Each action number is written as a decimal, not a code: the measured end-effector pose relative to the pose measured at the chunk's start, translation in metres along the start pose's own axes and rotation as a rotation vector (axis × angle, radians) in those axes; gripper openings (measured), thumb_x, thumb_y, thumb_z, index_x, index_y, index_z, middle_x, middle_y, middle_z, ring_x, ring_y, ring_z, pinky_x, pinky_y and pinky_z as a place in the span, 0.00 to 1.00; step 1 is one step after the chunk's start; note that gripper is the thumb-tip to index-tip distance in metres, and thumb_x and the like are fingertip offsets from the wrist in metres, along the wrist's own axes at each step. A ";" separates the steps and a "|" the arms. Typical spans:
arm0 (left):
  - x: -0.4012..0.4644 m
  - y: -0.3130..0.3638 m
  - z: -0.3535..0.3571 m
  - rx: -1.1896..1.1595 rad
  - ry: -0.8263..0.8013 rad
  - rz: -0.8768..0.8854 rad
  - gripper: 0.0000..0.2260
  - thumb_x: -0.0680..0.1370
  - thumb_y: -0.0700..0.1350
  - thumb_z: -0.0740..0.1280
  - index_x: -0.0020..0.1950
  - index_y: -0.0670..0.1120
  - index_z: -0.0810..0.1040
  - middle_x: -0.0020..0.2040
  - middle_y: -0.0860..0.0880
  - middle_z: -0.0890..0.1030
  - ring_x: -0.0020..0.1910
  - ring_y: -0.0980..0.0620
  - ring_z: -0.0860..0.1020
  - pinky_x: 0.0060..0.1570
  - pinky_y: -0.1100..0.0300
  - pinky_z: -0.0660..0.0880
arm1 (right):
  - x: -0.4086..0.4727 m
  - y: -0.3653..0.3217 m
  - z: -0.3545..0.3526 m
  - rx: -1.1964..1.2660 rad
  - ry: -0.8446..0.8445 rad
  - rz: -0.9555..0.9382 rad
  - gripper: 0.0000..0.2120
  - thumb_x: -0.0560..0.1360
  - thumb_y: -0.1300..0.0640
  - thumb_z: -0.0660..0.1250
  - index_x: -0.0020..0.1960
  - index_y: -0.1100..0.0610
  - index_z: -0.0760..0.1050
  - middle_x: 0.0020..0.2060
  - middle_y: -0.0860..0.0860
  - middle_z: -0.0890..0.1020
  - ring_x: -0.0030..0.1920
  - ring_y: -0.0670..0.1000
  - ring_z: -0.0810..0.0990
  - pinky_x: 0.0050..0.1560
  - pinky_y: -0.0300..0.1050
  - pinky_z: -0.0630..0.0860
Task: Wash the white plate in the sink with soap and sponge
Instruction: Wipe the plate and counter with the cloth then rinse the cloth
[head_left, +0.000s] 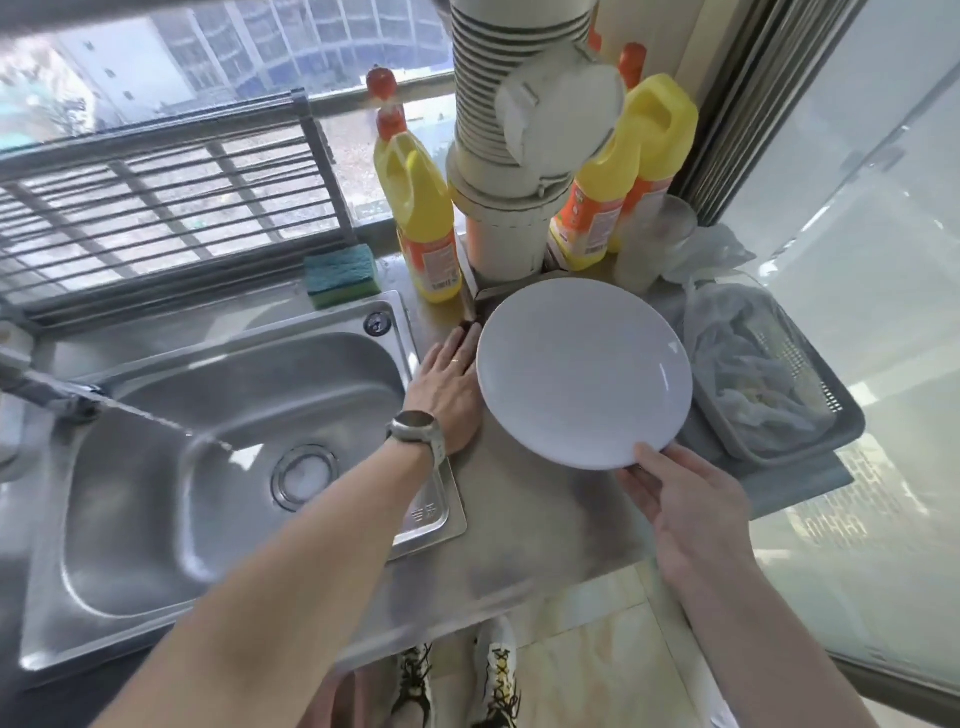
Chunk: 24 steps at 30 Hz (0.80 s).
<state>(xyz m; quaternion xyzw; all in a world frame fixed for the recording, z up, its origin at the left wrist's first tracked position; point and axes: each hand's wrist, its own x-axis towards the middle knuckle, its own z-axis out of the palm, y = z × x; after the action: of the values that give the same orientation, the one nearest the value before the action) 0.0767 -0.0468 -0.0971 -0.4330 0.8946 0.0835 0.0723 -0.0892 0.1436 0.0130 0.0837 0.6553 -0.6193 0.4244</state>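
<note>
So the stainless steel sink (156, 457) had water running into it from the tap (57, 397). Just right of the sink, on the counter, sat the round white plate (576, 369). The right hand (685, 499) pinched its near rim, the left hand (449, 387) lay flat against its left edge. Behind the sink sat a green-and-yellow sponge (340, 273) and yellow soap bottle (426, 228).
</note>
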 end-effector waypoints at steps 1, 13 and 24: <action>0.004 -0.003 0.000 0.015 -0.001 0.021 0.28 0.84 0.50 0.47 0.85 0.50 0.47 0.86 0.49 0.46 0.84 0.46 0.45 0.82 0.51 0.43 | 0.005 0.000 0.003 0.001 -0.006 0.005 0.05 0.76 0.70 0.69 0.45 0.63 0.80 0.45 0.58 0.84 0.47 0.56 0.83 0.47 0.43 0.84; -0.176 0.058 0.037 -0.097 -0.052 0.326 0.30 0.85 0.49 0.54 0.85 0.53 0.44 0.85 0.50 0.44 0.84 0.50 0.42 0.82 0.48 0.47 | 0.046 0.027 0.014 -0.008 0.074 0.081 0.08 0.77 0.72 0.68 0.55 0.67 0.77 0.48 0.61 0.82 0.44 0.56 0.82 0.41 0.43 0.85; -0.209 0.043 0.019 -0.783 0.097 -0.027 0.18 0.86 0.47 0.55 0.76 0.55 0.70 0.81 0.62 0.61 0.78 0.61 0.64 0.77 0.58 0.64 | -0.021 0.072 -0.011 -0.776 0.196 -0.452 0.11 0.79 0.52 0.67 0.59 0.54 0.76 0.48 0.49 0.82 0.51 0.55 0.83 0.58 0.49 0.76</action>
<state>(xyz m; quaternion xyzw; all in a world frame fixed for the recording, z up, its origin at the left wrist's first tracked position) 0.1720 0.1428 -0.0700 -0.4432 0.7916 0.3969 -0.1395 -0.0352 0.1774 -0.0283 -0.1685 0.8775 -0.3943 0.2147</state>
